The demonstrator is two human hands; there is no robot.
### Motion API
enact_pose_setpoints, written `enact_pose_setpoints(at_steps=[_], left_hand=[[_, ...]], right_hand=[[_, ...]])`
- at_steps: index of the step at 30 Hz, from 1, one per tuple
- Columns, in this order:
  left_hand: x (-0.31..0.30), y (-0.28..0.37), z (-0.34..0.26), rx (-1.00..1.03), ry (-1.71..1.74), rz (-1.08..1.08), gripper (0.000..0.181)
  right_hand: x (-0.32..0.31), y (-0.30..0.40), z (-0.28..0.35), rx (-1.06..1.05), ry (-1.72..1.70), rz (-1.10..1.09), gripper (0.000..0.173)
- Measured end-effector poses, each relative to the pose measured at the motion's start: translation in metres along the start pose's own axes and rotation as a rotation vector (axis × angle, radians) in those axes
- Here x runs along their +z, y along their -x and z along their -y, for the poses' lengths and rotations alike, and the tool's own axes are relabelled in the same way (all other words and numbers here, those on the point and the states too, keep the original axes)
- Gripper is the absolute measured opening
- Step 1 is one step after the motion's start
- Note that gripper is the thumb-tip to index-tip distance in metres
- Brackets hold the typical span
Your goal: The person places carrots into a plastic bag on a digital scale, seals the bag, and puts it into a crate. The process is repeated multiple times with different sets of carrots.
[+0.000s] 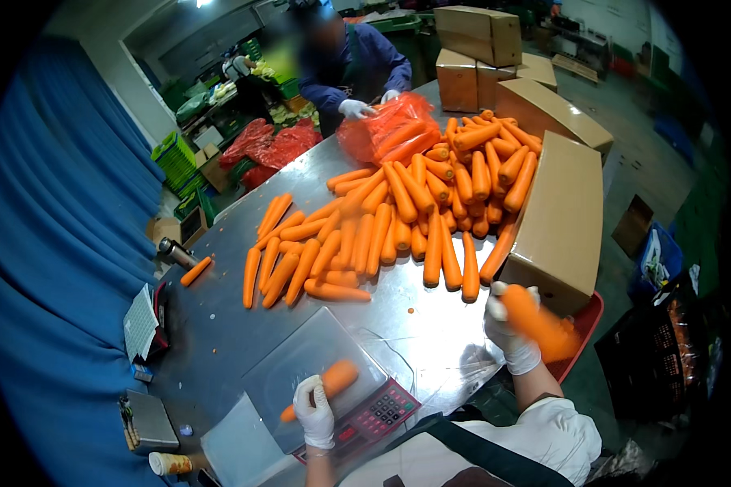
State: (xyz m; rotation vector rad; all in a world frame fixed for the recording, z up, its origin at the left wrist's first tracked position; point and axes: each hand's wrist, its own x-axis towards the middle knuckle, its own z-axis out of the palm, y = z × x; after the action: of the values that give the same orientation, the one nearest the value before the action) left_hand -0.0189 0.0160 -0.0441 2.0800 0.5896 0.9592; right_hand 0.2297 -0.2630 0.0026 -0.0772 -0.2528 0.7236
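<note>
My left hand, in a white glove, grips a carrot over the platform of a digital weighing scale. Whether that carrot touches the platform I cannot tell. At the right, my gloved right hand holds another carrot, blurred by motion, above a red plastic crate. A large heap of carrots covers the far right of the metal table. Several looser carrots lie left of the heap, behind the scale.
Cardboard boxes line the table's right edge. Across the table a co-worker handles a red plastic bag with carrots inside. A steel flask, a metal box and a paper cup stand along the left edge, near a blue curtain.
</note>
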Motion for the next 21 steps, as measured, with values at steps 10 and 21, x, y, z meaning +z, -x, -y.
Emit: enact_pose_setpoints(at_steps=[10,21], left_hand=[[-0.002,0.0,0.002,-0.032,0.029,0.03,0.006],[-0.008,0.009,0.004,0.027,0.014,0.044,0.004]], right_hand=[[-0.005,0.0,0.007,-0.23,0.738,-0.283,0.034],[-0.131,-0.118,-0.051,-0.221,2.722,-0.261,0.087]])
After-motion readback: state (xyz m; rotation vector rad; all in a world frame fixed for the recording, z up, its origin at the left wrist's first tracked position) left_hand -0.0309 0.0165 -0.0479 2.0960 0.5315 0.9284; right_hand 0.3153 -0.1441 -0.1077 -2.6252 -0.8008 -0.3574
